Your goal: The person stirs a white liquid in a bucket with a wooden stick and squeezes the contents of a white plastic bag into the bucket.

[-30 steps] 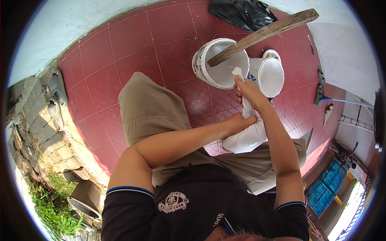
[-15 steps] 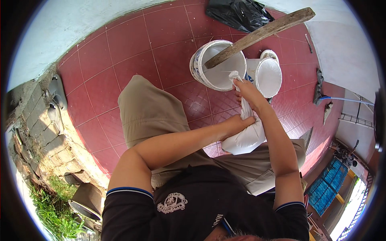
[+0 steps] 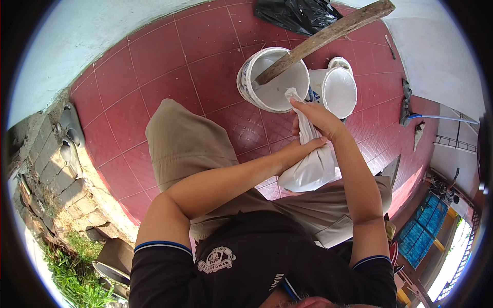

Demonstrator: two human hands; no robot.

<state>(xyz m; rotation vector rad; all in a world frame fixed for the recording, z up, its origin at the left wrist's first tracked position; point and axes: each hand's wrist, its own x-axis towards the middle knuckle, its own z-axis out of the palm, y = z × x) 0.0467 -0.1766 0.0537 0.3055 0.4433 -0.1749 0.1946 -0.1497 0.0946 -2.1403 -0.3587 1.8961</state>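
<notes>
A white plastic bag with a rounded, filled lower part hangs over my right thigh. My left hand is closed around the bag just above its bulge. Higher up, my right hand grips the gathered neck, and the loose top end sticks out past its fingers. Right beyond the bag's tip stands a white bucket, whitish inside, with a long wooden stick leaning in it. What the bag contains is hidden.
A second white bucket stands right of the first, with a smaller white container behind it. A black plastic bag lies by the far wall. Grey shoes sit at the left floor edge. Red tiles cover the floor.
My left hand has slid up the bag, closer to my right hand. The bag's neck looks wider and less tightly twisted. The view has shifted slightly.
</notes>
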